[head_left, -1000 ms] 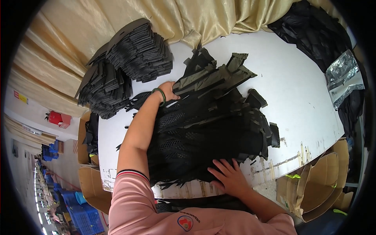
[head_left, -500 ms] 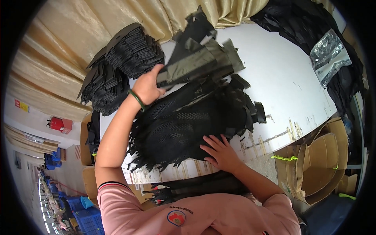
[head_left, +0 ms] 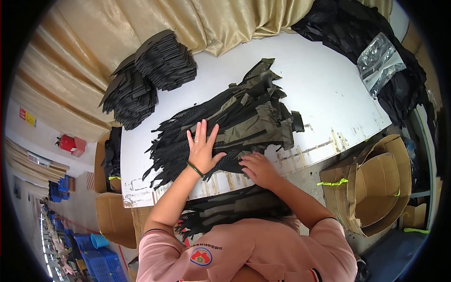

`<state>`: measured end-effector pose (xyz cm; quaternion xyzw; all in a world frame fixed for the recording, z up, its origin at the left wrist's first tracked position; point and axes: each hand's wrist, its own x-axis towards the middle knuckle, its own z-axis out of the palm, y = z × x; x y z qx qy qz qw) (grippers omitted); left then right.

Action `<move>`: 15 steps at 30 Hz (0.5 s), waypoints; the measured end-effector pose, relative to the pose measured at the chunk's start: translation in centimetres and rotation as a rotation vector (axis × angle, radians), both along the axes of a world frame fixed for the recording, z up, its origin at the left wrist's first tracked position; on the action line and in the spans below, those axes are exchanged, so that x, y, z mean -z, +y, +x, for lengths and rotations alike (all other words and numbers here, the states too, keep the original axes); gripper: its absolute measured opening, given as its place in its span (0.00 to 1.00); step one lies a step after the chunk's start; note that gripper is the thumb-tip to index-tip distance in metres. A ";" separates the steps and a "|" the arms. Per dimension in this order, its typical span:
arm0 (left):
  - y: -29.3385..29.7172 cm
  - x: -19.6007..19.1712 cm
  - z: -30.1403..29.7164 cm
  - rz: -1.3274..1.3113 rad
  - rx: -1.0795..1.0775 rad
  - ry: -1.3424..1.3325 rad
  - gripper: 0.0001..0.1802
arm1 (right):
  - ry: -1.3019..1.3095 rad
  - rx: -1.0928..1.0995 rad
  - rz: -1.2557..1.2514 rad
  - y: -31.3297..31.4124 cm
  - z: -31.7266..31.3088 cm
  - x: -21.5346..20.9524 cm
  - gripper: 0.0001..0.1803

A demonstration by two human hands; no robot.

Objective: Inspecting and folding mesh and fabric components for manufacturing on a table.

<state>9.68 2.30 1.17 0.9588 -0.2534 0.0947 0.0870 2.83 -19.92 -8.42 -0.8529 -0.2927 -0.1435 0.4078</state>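
Pieces: black, olive panels mixed in, net-patterned black mesh too. Counter: white, near edge streaked brown. Stacks: plain black. Curtain: pale gold, satiny, darker in the folds. Shirt: pink — cuff striped dark, white and red; badge ringed blue around red. Bracelet: dark green. Box: brown; strap neon yellow-green. Crate: blue — tub lighter blue. Extinguisher: red.

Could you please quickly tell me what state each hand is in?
Left hand: open, spread on the dark fabric.
Right hand: on the fabric's near edge; cannot tell if it grips.
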 end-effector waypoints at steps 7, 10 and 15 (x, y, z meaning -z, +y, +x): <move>3.1 5.2 -3.2 0.057 0.010 0.023 0.52 | -0.254 0.618 0.209 -3.1 1.5 -9.0 0.16; 2.5 4.9 -2.8 0.050 0.018 0.030 0.53 | -0.122 0.629 0.076 -3.5 4.0 -7.2 0.20; 2.5 2.5 -4.2 -0.153 0.015 -0.038 0.43 | 0.167 0.530 0.369 -3.1 4.3 -5.6 0.19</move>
